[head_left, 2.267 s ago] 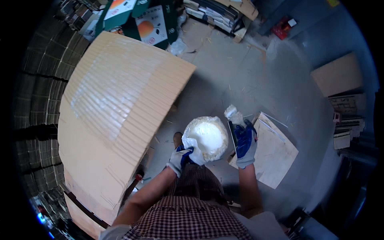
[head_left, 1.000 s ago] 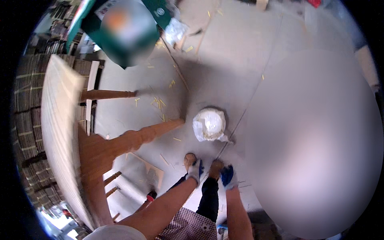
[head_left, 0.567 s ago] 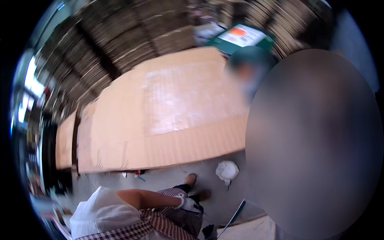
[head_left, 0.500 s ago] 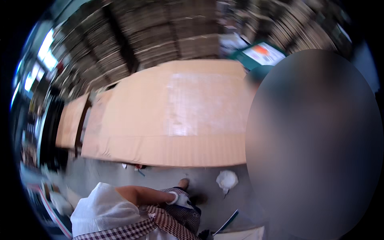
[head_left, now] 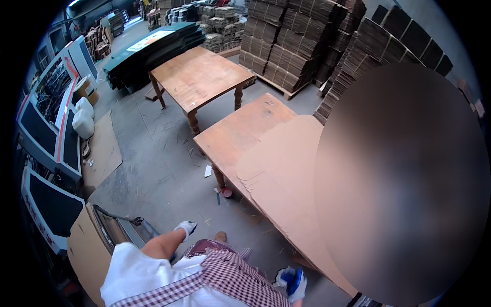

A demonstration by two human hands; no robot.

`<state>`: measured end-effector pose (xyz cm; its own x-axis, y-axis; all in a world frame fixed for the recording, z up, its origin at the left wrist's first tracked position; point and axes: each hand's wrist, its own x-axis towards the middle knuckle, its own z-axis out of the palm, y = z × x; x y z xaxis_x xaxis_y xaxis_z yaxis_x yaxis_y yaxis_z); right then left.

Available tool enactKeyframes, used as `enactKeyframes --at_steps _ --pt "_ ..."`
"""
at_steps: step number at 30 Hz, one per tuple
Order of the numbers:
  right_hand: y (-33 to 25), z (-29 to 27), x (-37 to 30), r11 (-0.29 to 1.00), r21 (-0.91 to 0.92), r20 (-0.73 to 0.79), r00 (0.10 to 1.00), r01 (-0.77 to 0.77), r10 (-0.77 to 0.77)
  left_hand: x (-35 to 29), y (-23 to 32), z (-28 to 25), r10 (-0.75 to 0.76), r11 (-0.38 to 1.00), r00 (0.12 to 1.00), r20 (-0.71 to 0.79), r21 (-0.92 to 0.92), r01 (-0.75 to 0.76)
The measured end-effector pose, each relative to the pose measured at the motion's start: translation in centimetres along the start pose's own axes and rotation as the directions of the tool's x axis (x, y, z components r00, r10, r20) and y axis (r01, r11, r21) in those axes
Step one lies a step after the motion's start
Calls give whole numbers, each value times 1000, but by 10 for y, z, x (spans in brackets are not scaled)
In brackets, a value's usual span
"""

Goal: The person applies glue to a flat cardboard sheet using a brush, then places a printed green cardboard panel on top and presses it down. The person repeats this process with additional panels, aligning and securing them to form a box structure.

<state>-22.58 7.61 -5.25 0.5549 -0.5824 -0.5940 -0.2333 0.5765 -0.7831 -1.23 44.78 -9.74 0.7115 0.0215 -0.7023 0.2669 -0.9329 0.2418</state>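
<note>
My left hand (head_left: 187, 227), in a white work glove with a dark blue palm, hangs beside my checked apron (head_left: 238, 273) over the floor. Its fingers are loosely bent and apart from any object. Low down on the other side is my right hand (head_left: 297, 285), in a white glove with bright blue on it. Its fingers do not show clearly, nor whether it holds anything. A white, round-looking thing (head_left: 281, 277) lies close beside it, partly hidden. Nearest to both hands is a wooden table (head_left: 230, 134) bearing a large cardboard sheet (head_left: 291, 179).
A second wooden table (head_left: 204, 77) stands beyond, near a dark green stack (head_left: 153, 46). Bundled cardboard (head_left: 286, 46) rises on pallets behind. Machine panels (head_left: 51, 117) line the left. A red cup-like thing (head_left: 226, 192) and scraps lie on the floor. A blurred patch hides the right.
My view has swung to the left, bringing the second table and machine panels into sight. My left hand has moved away from my lap, and my right hand has come into view.
</note>
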Motion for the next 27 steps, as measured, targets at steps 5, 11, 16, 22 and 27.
enactKeyframes --at_steps 5,11,16,22,27 --pt "-66 103 8 985 1 237 957 171 -166 29 -106 8 -207 752 968 140 -610 249" --pt "-98 228 66 636 -545 324 837 546 -440 4 -167 20 -183 246 959 216 -935 257" --pt "-135 279 152 13 -913 314 726 407 -612 -24 -136 2 -354 143 924 145 -968 207" --pt "-156 315 216 -251 -967 167 835 37 -524 7 -147 -25 -385 190 895 226 -929 317" --pt "-132 286 231 -224 -973 96 804 -47 -587 60 -133 -92 -408 439 899 160 -829 346"
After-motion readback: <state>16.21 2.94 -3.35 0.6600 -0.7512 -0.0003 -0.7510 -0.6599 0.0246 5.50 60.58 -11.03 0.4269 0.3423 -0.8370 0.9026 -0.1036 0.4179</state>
